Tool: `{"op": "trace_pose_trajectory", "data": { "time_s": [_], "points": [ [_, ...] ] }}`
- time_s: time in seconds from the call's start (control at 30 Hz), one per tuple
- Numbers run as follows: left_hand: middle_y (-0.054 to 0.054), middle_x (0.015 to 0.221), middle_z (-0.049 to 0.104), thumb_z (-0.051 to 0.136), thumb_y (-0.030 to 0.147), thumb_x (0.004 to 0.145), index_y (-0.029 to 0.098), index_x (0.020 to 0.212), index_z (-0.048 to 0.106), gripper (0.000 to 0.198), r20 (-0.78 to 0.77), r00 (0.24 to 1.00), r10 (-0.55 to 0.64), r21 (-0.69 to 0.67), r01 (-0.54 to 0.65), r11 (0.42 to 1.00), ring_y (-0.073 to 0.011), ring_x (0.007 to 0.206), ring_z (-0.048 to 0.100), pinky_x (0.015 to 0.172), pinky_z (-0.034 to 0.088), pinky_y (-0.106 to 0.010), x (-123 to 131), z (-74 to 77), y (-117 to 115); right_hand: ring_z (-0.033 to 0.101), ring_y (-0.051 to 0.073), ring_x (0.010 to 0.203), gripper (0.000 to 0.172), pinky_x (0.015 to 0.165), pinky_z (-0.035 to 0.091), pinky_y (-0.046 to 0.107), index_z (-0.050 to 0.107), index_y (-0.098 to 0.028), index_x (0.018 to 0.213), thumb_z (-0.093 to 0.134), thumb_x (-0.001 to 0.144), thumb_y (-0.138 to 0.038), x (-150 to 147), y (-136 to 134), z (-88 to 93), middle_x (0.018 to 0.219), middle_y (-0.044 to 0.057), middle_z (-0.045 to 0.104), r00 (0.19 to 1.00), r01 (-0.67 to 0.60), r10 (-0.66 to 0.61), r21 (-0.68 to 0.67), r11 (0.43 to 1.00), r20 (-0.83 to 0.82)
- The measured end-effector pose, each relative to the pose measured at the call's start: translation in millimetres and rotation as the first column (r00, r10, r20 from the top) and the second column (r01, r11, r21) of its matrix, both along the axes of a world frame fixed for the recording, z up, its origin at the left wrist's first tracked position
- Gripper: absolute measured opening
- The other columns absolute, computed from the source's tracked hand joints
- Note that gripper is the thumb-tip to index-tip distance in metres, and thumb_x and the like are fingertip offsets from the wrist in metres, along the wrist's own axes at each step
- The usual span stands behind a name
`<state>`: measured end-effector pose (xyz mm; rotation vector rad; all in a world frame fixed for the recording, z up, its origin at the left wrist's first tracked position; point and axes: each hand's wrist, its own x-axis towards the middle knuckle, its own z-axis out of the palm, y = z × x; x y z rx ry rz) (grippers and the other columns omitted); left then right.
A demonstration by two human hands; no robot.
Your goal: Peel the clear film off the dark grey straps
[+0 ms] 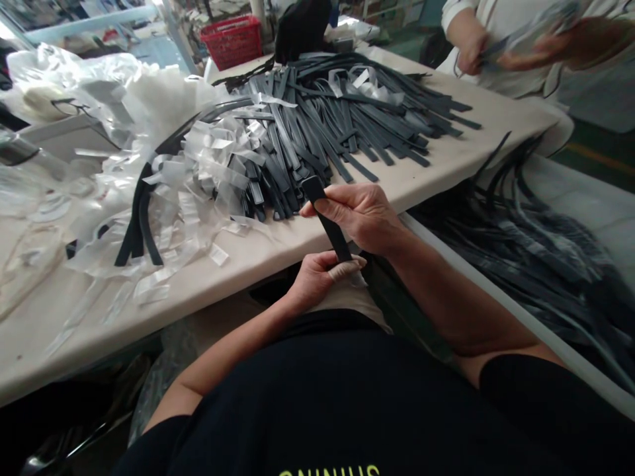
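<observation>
A dark belt-like strap [333, 231] runs between my two hands, just off the front edge of the table. My right hand [364, 215] is closed round its upper part, near a squared end that looks like a buckle. Lower down, my left hand [320, 274] grips the same strap, with a pale covering on one of its fingers. A bit of clear plastic shows under the left fingers. Right behind the hands lies a large heap of similar dark straps [317, 132], some with buckle-like ends facing me.
Crumpled clear plastic and white wrappers [173, 198] cover the left of the cloth-covered table [258, 254]. A red basket [231, 43] stands at the back. More dark straps [536, 244] fill a bin at right. Across the table, a co-worker's hands [540, 53] hold a plastic-wrapped item.
</observation>
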<state>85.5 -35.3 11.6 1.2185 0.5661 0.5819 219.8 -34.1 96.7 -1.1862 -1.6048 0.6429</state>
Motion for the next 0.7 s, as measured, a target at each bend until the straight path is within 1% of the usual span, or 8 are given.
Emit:
{"op": "trace_pose_trajectory", "data": {
  "time_s": [0.17,0.3,0.43,0.47,0.53,0.6,0.67,0.7],
  "points": [
    [-0.006,0.088,0.078,0.079,0.044,0.072,0.019,0.086,0.079,0.029,-0.004,1.0,-0.017,-0.037,0.017,0.999,-0.0219,0.085,0.071,0.085,0.053,-0.034,1.6,3.5,-6.6,0.057,0.01,0.067,0.033,0.063,0.038,0.022,0.076,-0.007,0.091,0.059,0.098,-0.033,2.0,4.1,8.8,0.068,-0.003,0.061,1.0,0.025,-0.025,0.035,0.999,0.001],
    [-0.006,0.089,0.077,0.077,0.044,0.074,0.019,0.087,0.079,0.028,-0.037,0.997,-0.07,-0.041,0.069,0.997,-0.0218,0.086,0.071,0.085,0.053,-0.033,2.8,-1.0,-12.1,0.059,0.011,0.073,0.027,0.07,0.041,0.024,0.075,-0.007,0.091,0.059,0.099,-0.028,7.4,5.0,9.7,0.07,-0.003,0.062,0.999,0.037,-0.036,0.045,0.998,-0.019],
    [-0.007,0.089,0.078,0.076,0.043,0.075,0.018,0.09,0.079,0.03,-0.059,0.988,-0.139,-0.04,0.137,0.99,-0.0212,0.083,0.071,0.083,0.054,-0.032,3.7,-7.5,-17.2,0.061,0.014,0.078,0.03,0.075,0.045,0.026,0.075,-0.009,0.089,0.06,0.098,-0.033,7.8,9.1,9.0,0.075,-0.001,0.066,0.995,0.048,-0.046,0.019,0.999,-0.085],
    [-0.007,0.088,0.078,0.077,0.043,0.074,0.018,0.089,0.079,0.029,-0.069,0.988,-0.139,-0.03,0.137,0.99,-0.0212,0.082,0.071,0.082,0.055,-0.032,2.5,-8.1,-18.2,0.062,0.015,0.081,0.032,0.078,0.046,0.027,0.074,-0.01,0.089,0.06,0.098,-0.038,6.4,9.7,7.0,0.079,0.0,0.067,0.989,0.022,-0.022,-0.001,1.0,-0.146],
    [-0.006,0.085,0.078,0.078,0.042,0.073,0.018,0.087,0.079,0.028,-0.095,0.989,-0.109,-0.015,0.108,0.994,-0.0212,0.079,0.071,0.08,0.055,-0.032,-3.8,-8.8,-18.4,0.064,0.017,0.09,0.039,0.084,0.048,0.028,0.072,-0.012,0.096,0.059,0.096,-0.049,2.6,8.2,-2.7,0.092,0.003,0.071,0.949,-0.094,0.076,-0.044,0.995,-0.305],
    [-0.005,0.081,0.078,0.078,0.041,0.072,0.018,0.086,0.079,0.027,-0.119,0.992,-0.037,-0.011,0.036,0.999,-0.0205,0.076,0.07,0.077,0.056,-0.03,-15.4,-10.3,-14.8,0.063,0.019,0.101,0.053,0.091,0.048,0.029,0.066,-0.016,0.115,0.058,0.091,-0.063,-0.7,0.8,-21.7,0.11,0.006,0.069,0.875,-0.267,0.209,-0.076,0.961,-0.437],
    [-0.003,0.083,0.078,0.079,0.039,0.073,0.019,0.089,0.078,0.025,-0.106,0.986,0.132,-0.012,-0.134,0.991,-0.0183,0.075,0.07,0.076,0.055,-0.027,-30.1,-12.3,-7.6,0.059,0.02,0.112,0.068,0.096,0.046,0.03,0.057,-0.018,0.131,0.057,0.087,-0.07,-3.8,-13.8,-48.0,0.124,0.008,0.063,0.817,-0.416,0.304,-0.138,0.899,-0.49],
    [-0.002,0.085,0.078,0.08,0.038,0.072,0.02,0.09,0.078,0.026,-0.093,0.97,0.223,-0.025,-0.226,0.974,-0.0175,0.076,0.07,0.077,0.055,-0.026,-37.5,-12.6,-3.5,0.055,0.021,0.118,0.07,0.1,0.044,0.029,0.054,-0.019,0.135,0.059,0.086,-0.068,-5.5,-23.4,-62.0,0.128,0.008,0.06,0.809,-0.47,0.33,-0.199,0.86,-0.486]
  ]
}}
